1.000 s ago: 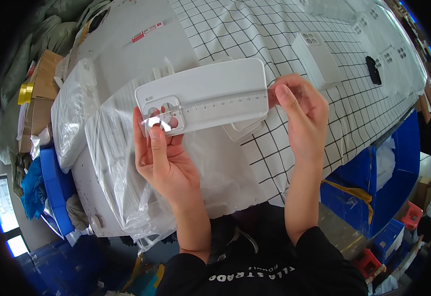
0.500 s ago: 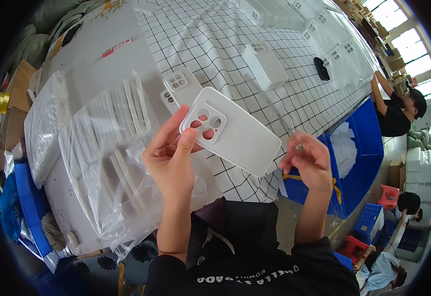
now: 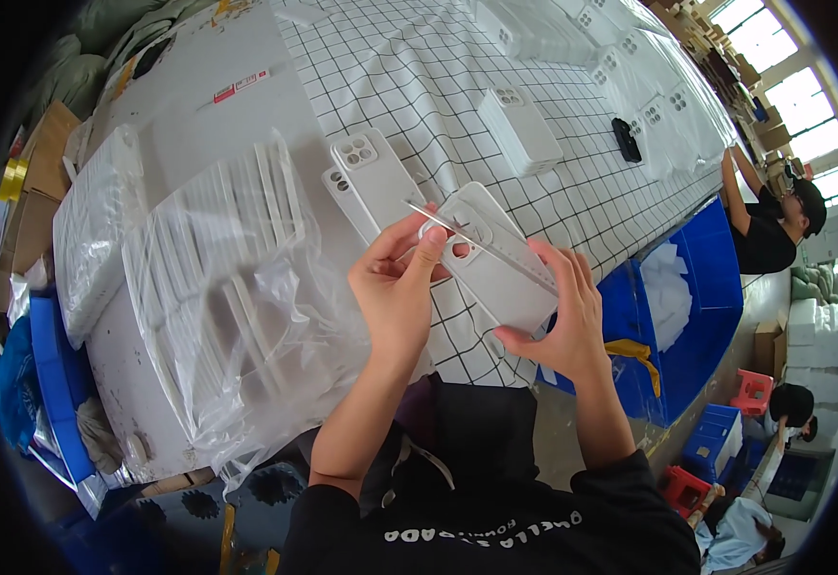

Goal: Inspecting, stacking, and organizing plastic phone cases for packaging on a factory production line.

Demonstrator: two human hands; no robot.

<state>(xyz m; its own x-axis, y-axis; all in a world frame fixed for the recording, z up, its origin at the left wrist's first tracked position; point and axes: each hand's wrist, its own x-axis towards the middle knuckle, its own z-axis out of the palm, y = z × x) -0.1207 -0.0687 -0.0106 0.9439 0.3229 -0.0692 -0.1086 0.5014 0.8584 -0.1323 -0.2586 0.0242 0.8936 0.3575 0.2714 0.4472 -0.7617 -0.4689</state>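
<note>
Between my hands is a white phone case with camera holes (image 3: 507,287), tilted and smeared by motion, its thin edge partly turned up toward me. My left hand (image 3: 395,292) pinches it at the camera-hole end, thumb on the near face. Around the opposite end are the thumb and fingers of my right hand (image 3: 577,321). Just beyond my left hand, two more white cases lie overlapping on the table: the upper case (image 3: 385,177) partly covers the lower case (image 3: 340,195).
A plastic-wrapped bundle of white pieces (image 3: 203,254) lies at left. Farther off stand a stack of white cases (image 3: 529,139), a black object (image 3: 626,141) and a red-and-white tube (image 3: 240,86). At right are a blue bin (image 3: 711,331) and a co-worker (image 3: 773,225).
My right hand has come onto the case's free end, where before it was apart from it. The case has tipped and moved right with my left hand.
</note>
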